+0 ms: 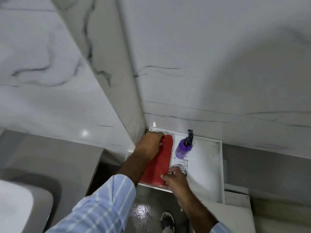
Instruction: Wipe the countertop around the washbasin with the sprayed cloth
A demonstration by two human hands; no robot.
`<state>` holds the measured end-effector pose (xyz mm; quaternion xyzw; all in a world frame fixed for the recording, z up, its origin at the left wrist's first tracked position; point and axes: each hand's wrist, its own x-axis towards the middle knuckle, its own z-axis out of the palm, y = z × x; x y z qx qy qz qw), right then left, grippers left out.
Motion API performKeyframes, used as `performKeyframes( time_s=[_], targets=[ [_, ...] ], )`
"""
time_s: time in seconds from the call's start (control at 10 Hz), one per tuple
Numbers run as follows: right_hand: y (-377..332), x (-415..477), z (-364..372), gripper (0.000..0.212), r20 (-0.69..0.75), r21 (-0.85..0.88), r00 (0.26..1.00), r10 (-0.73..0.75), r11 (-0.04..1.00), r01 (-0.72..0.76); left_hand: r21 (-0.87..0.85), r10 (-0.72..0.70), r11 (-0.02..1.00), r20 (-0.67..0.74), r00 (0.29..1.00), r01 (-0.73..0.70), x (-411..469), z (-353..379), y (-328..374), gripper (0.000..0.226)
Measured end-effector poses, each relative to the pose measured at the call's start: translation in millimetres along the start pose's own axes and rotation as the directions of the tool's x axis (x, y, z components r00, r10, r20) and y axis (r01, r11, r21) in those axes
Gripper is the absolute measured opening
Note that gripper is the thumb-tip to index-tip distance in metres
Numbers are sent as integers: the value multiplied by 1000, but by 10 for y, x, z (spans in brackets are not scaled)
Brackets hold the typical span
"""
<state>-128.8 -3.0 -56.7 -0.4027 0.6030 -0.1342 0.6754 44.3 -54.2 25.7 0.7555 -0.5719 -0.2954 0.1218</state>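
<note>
Hands first: the left hand (152, 143) grips the far end of a folded red cloth (157, 163), fingers curled over its top edge, while the right hand (175, 178) pinches the near corner of the same cloth between thumb and fingertips. Both arms wear light blue striped sleeves (101, 204).

The cloth lies lengthwise between the two hands, along the left side of a shallow white tray (220, 167). Just right of the left hand, a purple spray bottle (182, 148) with a dark nozzle lies tilted in the tray, close beside the cloth; whether they touch I cannot tell. Just beyond the right hand a small dark-speckled patch (184, 163) sits on the tray floor; what it is I cannot make out. The rest of the tray is bare.

Judging by this, the step in hand is picking up the cloth, before any wiping has begun. The next move calls for lifting it clear of the tray rim without knocking the bottle, then carrying it well to the left of the left hand, where the pale curved washbasin (20, 206) and the grey table (43, 148) around it show at the frame's edge.
</note>
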Motion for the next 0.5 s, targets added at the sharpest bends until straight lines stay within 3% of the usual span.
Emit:
performKeyframes(
  time_s=[0.1, 0.2, 0.3, 0.5],
  targets=[
    [12, 152, -54, 18, 12, -31, 1000, -14, 999, 14, 29, -46, 999, 64, 997, 44, 181, 159, -69, 39],
    [-44, 192, -168, 16, -16, -291, 994, -111, 951, 101, 36, -83, 996, 155, 984, 78, 201, 235, -138, 48],
    [-101, 161, -471, 24, -66, -652, 959, -277, 739, 169, 128, -77, 990, 194, 978, 52, 91, 300, -229, 73],
    [-434, -5, -1152, 64, -113, -933, 798, -592, 339, 119, 93, -28, 995, -16, 999, 30, -254, 143, -113, 83]
  ],
)
